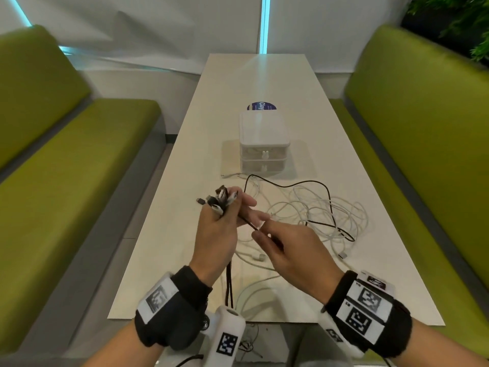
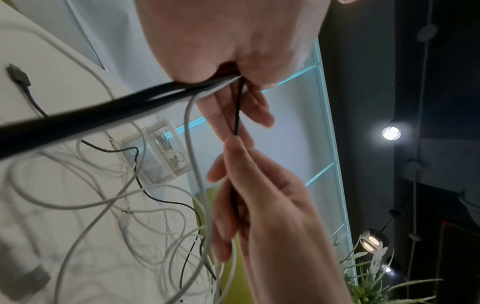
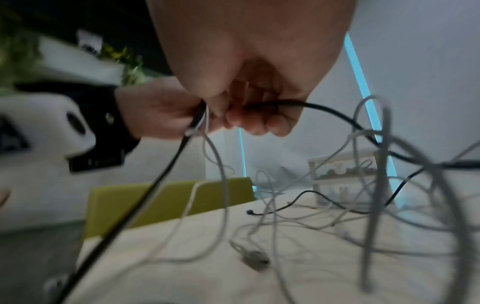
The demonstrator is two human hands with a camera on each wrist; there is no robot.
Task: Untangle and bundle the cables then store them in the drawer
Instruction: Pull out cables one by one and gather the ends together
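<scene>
My left hand [image 1: 225,221] grips a bunch of cable ends [image 1: 218,200], black and white, whose plugs stick out above the fist. Several of these cables hang down past the wrist off the table's near edge. My right hand [image 1: 275,241] pinches one thin black cable [image 1: 250,223] just right of the left fist; in the right wrist view its fingers [image 3: 255,119] curl round that black cable [image 3: 324,111]. A tangle of white cables [image 1: 325,215] with a black cable [image 1: 288,184] looped through lies on the table [image 1: 164,247]. A small clear two-drawer box [image 1: 263,144] stands behind, both drawers closed.
Green bench seats [image 1: 66,181] flank the long white table on both sides. A blue round sticker [image 1: 261,106] lies behind the drawer box. A loose white plug [image 1: 260,257] and another [image 1: 343,255] rest near the front of the tangle. A plant [image 1: 455,19] stands far right.
</scene>
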